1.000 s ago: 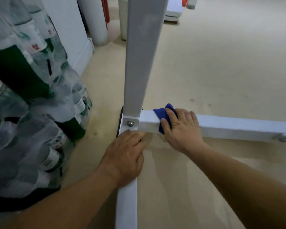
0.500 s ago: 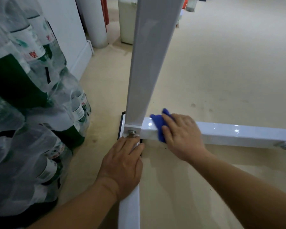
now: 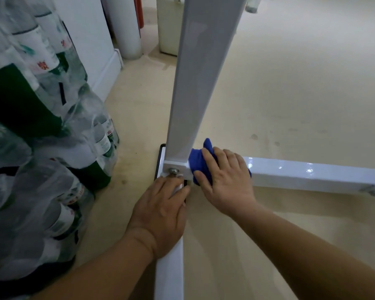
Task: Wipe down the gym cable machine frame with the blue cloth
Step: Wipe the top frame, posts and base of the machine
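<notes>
Head view looks down at the foot of a white frame (image 3: 204, 72) standing on a beige floor (image 3: 290, 83). An upright post rises from the joint toward 12 o'clock, a crossbar (image 3: 312, 174) runs from the joint toward 3 o'clock, and a base rail (image 3: 169, 273) runs toward 6 o'clock.

The right hand (image 3: 225, 180) lies palm-down on the crossbar just at 3 o'clock of the post, pressing the blue cloth (image 3: 196, 162) against the bar. Its fingers (image 3: 212, 158) are slightly spread and laid over the top of the cloth, with the thumb on the cloth's front face. The cloth is bunched, touching the post's base, and a tuft sticks up past the index finger.

The left hand (image 3: 160, 215) rests flat on the base rail at 6 o'clock of the joint, fingers close together, their tips just below a bolt (image 3: 173, 171) in the bracket. It holds nothing.

Shrink-wrapped packs of bottles (image 3: 41, 148) with green and white labels are stacked at 9 o'clock, near the frame but apart from it. A white wall (image 3: 91, 40) stands behind them at 11 o'clock.
</notes>
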The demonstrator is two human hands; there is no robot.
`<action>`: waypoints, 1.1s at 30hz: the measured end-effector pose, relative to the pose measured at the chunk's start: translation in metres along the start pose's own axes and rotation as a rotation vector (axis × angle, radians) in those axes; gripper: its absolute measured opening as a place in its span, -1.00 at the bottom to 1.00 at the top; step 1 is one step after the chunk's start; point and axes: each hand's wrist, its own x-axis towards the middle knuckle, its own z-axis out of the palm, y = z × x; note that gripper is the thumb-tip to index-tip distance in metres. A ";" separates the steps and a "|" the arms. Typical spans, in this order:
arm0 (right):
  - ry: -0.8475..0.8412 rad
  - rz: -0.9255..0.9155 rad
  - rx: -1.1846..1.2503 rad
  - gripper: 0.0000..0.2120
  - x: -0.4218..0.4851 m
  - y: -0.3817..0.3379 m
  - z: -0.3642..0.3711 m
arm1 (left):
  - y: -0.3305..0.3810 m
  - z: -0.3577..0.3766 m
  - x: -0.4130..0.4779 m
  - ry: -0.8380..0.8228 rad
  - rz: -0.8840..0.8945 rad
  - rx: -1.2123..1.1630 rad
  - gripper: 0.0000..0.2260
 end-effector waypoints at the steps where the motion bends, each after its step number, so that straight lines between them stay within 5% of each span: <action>1: -0.017 -0.053 -0.020 -0.42 -0.003 0.019 0.000 | -0.001 0.000 0.001 0.013 0.008 0.000 -0.62; 4: -0.033 0.014 -0.023 -0.42 -0.020 0.096 -0.002 | -0.002 0.003 0.001 0.038 0.041 0.033 -0.61; 10: -0.103 0.504 0.096 -0.49 -0.079 0.202 -0.023 | 0.006 0.002 0.002 0.028 0.100 0.190 -0.56; 12: -0.108 0.571 0.157 -0.50 -0.080 0.199 -0.030 | 0.011 0.010 0.002 0.029 0.066 0.212 -0.57; 17: -0.070 0.410 0.203 -0.49 -0.109 0.164 -0.033 | 0.027 0.021 0.003 0.074 -0.058 0.070 -0.55; 21: -0.037 0.653 0.279 -0.43 -0.153 0.193 -0.025 | 0.029 0.025 0.005 0.124 0.124 -0.052 -0.56; 31: 0.239 1.273 0.722 -0.38 -0.085 0.219 -0.022 | 0.016 0.036 0.008 -0.034 0.090 -0.114 -0.52; 32: 0.166 1.313 0.717 -0.40 -0.067 0.211 -0.021 | 0.018 0.035 0.008 -0.028 0.090 -0.117 -0.52; 33: 0.082 1.297 0.468 -0.43 -0.053 0.206 -0.009 | 0.019 0.033 0.008 -0.032 0.088 -0.118 -0.53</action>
